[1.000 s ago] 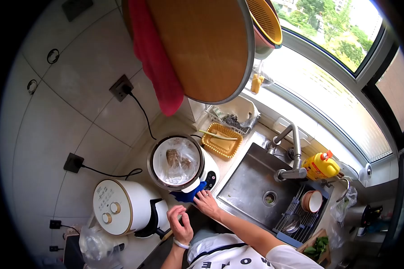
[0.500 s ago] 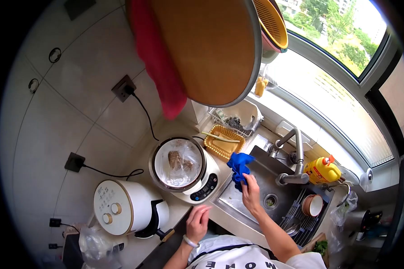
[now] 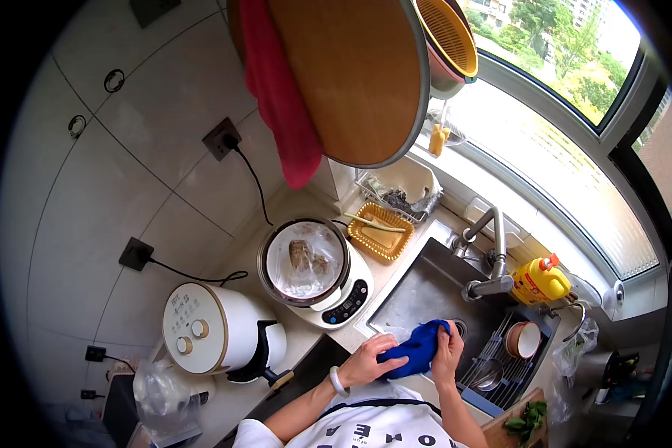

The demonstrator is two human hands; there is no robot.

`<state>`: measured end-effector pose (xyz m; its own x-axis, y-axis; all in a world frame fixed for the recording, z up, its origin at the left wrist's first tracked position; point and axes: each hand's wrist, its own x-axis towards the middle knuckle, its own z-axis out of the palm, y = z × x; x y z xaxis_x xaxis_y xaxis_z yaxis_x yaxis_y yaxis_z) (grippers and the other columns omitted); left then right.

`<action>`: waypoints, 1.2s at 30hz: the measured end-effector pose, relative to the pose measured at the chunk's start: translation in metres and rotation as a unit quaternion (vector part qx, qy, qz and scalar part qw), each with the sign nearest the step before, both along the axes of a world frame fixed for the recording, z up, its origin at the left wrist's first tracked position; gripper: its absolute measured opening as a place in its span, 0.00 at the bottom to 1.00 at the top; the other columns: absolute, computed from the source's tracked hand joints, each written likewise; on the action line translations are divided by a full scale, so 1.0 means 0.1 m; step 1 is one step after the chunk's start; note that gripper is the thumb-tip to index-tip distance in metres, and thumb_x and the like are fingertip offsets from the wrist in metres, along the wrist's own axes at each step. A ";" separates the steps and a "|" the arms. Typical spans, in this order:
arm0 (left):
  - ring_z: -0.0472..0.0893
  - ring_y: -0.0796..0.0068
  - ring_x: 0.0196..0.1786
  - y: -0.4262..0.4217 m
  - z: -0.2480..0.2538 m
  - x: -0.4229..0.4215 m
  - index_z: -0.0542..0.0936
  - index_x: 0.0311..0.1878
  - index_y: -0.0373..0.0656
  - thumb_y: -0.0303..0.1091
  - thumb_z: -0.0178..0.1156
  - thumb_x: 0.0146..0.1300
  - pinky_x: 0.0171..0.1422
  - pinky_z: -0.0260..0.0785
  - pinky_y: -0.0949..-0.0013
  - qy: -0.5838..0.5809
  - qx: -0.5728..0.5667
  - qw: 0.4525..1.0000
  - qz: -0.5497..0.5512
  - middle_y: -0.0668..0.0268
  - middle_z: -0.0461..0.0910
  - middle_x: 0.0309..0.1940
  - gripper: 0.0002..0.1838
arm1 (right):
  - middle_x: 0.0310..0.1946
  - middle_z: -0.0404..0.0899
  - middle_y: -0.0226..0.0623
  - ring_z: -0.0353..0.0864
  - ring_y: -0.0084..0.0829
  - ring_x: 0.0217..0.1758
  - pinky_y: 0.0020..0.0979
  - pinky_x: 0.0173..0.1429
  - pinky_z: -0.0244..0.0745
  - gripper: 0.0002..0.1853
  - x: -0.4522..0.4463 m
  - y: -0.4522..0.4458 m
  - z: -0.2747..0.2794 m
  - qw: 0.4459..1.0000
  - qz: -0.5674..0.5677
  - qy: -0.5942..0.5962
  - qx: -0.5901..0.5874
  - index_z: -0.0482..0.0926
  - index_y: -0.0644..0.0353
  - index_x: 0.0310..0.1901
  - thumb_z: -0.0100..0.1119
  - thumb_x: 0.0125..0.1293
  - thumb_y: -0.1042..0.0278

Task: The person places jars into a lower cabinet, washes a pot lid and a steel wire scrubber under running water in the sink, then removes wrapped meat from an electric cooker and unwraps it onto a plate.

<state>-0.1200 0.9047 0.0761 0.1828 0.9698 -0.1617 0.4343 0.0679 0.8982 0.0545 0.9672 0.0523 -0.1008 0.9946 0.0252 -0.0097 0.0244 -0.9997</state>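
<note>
A blue cloth [image 3: 417, 351] is stretched between my two hands, over the near edge of the sink [image 3: 407, 299]. My left hand [image 3: 366, 360], with a pale bracelet at the wrist, is closed on the cloth's left end. The other end is pinched in my right hand [image 3: 446, 351], close to the drain. Left of the sink stands a white electric cooker [image 3: 358, 280] with a button panel. A plastic bag [image 3: 305, 261] holding something brown lies on top of it.
A white air fryer [image 3: 224, 328] stands at the left. Behind the sink are a faucet [image 3: 499, 246], a golden basket [image 3: 381, 231] and a yellow bottle [image 3: 537, 280]. Bowls [image 3: 523, 340] sit on a rack at the sink's right. A round wooden board [image 3: 351, 82] juts in overhead.
My right hand has brought the blue cloth from above the sink down toward my body. My left hand has moved right and taken hold of it. The view has shifted slightly.
</note>
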 end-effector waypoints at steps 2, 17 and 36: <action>0.77 0.71 0.37 -0.09 -0.15 0.02 0.75 0.48 0.31 0.43 0.60 0.63 0.48 0.69 0.71 -0.207 0.032 0.975 0.078 0.60 0.77 0.33 0.22 | 0.30 0.69 0.22 0.63 0.14 0.33 0.17 0.39 0.60 0.09 -0.03 -0.02 -0.05 0.998 0.028 0.039 -0.045 0.74 0.62 0.38 0.47 0.72 0.67; 0.74 0.64 0.58 -0.61 -0.69 -0.46 0.64 0.64 0.37 0.33 0.59 0.64 0.58 0.70 0.67 -0.080 -0.071 0.922 0.371 0.56 0.69 0.60 0.27 | 0.46 0.77 0.46 0.78 0.42 0.48 0.46 0.58 0.72 0.18 -1.72 0.39 -2.05 0.700 0.051 0.311 -0.641 0.70 0.65 0.48 0.38 0.74 0.58; 0.78 0.65 0.51 -0.01 -0.18 -0.11 0.73 0.58 0.42 0.35 0.65 0.58 0.58 0.68 0.66 0.064 0.195 0.939 0.275 0.59 0.75 0.55 0.24 | 0.47 0.78 0.32 0.77 0.22 0.47 0.24 0.52 0.71 0.20 -0.29 0.23 0.02 0.928 0.202 0.182 -0.257 0.74 0.64 0.55 0.49 0.70 0.57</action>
<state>-0.1313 0.9041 0.0585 -0.3602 0.9016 0.2397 0.5364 -0.0100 0.8439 0.0255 0.9905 0.0541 -0.5450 0.7680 -0.3363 -0.2532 -0.5332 -0.8072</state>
